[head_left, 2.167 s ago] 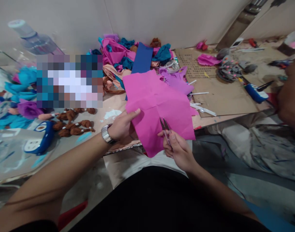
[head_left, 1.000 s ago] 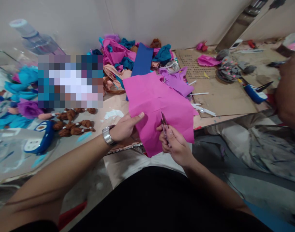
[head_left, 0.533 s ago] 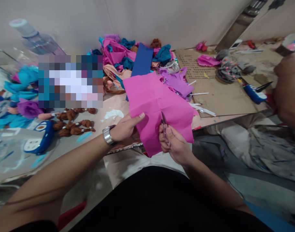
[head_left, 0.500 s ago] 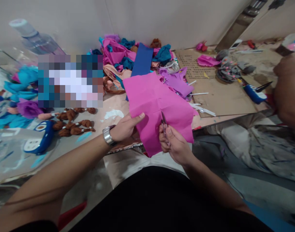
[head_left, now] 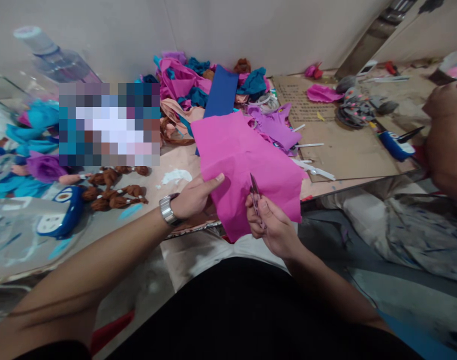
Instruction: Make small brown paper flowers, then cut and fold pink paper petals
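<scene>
A bright pink sheet point(head_left: 247, 145), of paper or thin foam by its look, hangs over the table's front edge. Its left side is pinched by my left hand point(head_left: 194, 196), thumb on top and the other fingers hidden beneath. In my right hand point(head_left: 271, 222) is a small pair of scissors point(head_left: 254, 192), blades pointing up and away over the middle of the sheet. Whether the blades have cut into it I cannot tell. Under the sheet's far edge a dark blue strip point(head_left: 221, 92) leans on a heap of coloured scraps point(head_left: 179, 77).
Brown knotted bundles point(head_left: 116, 195) and a blue-and-white case point(head_left: 61, 212) lie to the left. A large clear bottle point(head_left: 63, 62) stands behind. At right are flattened cardboard point(head_left: 326, 150), grey bundles point(head_left: 354, 110) and another person's arm point(head_left: 446, 135). A pixelated patch hides part of the table.
Hardly anything differs. Both hands, the scissors and the pink sheet keep nearly the same place, and the view has shifted very slightly.
</scene>
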`<control>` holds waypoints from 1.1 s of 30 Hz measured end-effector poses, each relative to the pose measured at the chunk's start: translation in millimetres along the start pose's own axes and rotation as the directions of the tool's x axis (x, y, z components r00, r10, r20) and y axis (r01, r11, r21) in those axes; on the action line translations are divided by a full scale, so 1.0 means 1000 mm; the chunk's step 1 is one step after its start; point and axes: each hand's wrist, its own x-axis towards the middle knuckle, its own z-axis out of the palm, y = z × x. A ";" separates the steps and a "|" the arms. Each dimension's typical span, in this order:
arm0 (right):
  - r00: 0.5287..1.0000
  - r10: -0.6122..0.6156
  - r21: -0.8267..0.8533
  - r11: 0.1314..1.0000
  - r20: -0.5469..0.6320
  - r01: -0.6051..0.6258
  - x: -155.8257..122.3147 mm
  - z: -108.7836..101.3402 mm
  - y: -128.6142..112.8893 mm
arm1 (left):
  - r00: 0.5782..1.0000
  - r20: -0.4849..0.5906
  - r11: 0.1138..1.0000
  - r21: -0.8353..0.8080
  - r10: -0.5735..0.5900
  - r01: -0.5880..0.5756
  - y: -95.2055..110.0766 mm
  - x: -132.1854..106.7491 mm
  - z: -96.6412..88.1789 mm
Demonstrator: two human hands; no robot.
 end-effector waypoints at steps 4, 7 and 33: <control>1.000 0.005 0.008 1.000 -0.003 -0.005 0.000 0.001 -0.001 | 1.000 0.001 1.000 0.008 -0.004 0.004 0.001 0.000 0.000; 1.000 -0.005 0.006 1.000 0.002 0.005 0.001 0.000 0.000 | 0.999 0.025 0.999 0.005 -0.033 0.033 -0.002 0.000 -0.002; 0.999 -0.046 0.024 0.999 0.015 0.046 0.004 -0.004 0.007 | 0.997 0.002 0.995 -0.059 -0.078 0.078 -0.005 -0.001 -0.002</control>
